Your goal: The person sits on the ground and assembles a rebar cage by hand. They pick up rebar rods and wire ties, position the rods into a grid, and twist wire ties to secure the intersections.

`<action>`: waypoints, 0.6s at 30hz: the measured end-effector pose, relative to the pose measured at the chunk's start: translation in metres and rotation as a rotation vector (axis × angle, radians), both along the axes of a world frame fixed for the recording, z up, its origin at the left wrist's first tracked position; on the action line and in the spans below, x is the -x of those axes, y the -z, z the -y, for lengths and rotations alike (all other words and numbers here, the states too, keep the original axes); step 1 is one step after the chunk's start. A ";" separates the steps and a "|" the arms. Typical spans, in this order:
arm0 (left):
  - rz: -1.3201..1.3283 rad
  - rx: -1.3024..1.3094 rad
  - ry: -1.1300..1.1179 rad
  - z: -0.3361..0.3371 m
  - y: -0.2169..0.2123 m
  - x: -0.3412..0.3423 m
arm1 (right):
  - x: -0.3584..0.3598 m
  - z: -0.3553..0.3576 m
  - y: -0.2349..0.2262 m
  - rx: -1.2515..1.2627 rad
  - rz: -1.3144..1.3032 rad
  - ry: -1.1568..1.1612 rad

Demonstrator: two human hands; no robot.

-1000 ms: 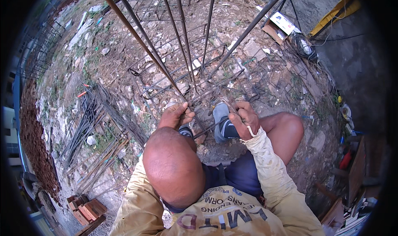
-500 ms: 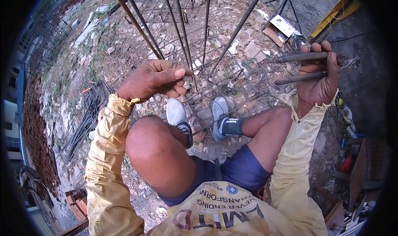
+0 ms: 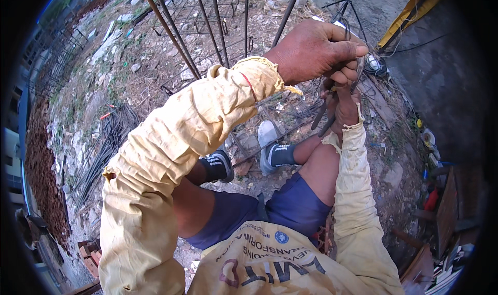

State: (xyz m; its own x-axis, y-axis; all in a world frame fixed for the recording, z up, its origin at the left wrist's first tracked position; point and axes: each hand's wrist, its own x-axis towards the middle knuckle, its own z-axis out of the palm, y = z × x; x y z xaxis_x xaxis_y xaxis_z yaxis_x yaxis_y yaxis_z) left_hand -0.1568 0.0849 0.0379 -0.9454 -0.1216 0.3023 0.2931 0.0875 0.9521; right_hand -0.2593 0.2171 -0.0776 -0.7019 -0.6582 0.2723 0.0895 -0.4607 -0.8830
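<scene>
My left hand (image 3: 319,51) reaches across to the right, thumb and fingers pinched together. Whatever it holds, if anything, is too thin or hidden to make out. Just below it, my right hand (image 3: 344,106) is closed around a pair of dark metal pincers (image 3: 330,125). The pincers' handles point down toward my knee, and my left hand covers most of their jaw end. Beyond my feet stand several upright steel reinforcing bars (image 3: 206,23), left of my hands.
A rebar cage (image 3: 199,12) lies on rubble at the back. A pile of dark rods (image 3: 106,147) is at the left, with bricks (image 3: 91,256) nearer. Tripod legs (image 3: 348,4) and a yellow sheet (image 3: 407,17) are at the far right. Wooden boards (image 3: 446,212) lean at the right.
My left hand has swung right and up, meeting my right hand. The right hand has come inward with the pincers, whose handles now point downward. My view has shifted slightly.
</scene>
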 end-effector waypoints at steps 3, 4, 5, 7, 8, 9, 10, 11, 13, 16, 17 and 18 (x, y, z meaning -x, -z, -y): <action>-0.357 -0.327 -0.047 -0.004 -0.011 0.023 | -0.005 -0.006 -0.002 -0.010 -0.060 0.077; -0.490 -0.383 -0.079 -0.003 -0.020 0.032 | -0.008 -0.006 -0.010 -0.014 -0.109 0.129; -0.507 -0.371 -0.075 -0.004 -0.028 0.028 | -0.008 -0.007 -0.015 -0.019 -0.156 0.187; -0.296 -0.400 -0.106 -0.016 -0.048 0.021 | 0.001 -0.018 -0.026 -0.157 -0.226 0.430; -0.247 -0.383 -0.111 -0.020 -0.051 0.021 | 0.006 -0.027 -0.039 -0.240 -0.313 0.527; -0.308 -0.308 -0.113 -0.016 -0.038 0.025 | 0.007 -0.033 -0.051 -0.322 -0.392 0.609; -0.368 -0.233 -0.113 -0.012 -0.025 0.028 | 0.007 -0.039 -0.064 -0.322 -0.522 0.691; -0.323 -0.288 -0.079 -0.011 -0.017 0.029 | 0.009 -0.045 -0.074 -0.324 -0.649 0.777; -0.244 -0.413 0.003 -0.011 -0.006 0.031 | 0.011 -0.052 -0.089 -0.330 -0.724 0.698; -0.223 -0.682 0.190 -0.025 0.006 0.034 | 0.011 -0.051 -0.087 -0.231 -0.565 0.430; -0.233 -0.773 0.241 -0.027 0.008 0.035 | 0.007 -0.046 -0.085 -0.176 -0.463 0.309; -0.229 -0.773 0.219 -0.028 0.008 0.036 | -0.005 -0.047 -0.088 -0.254 -0.422 0.276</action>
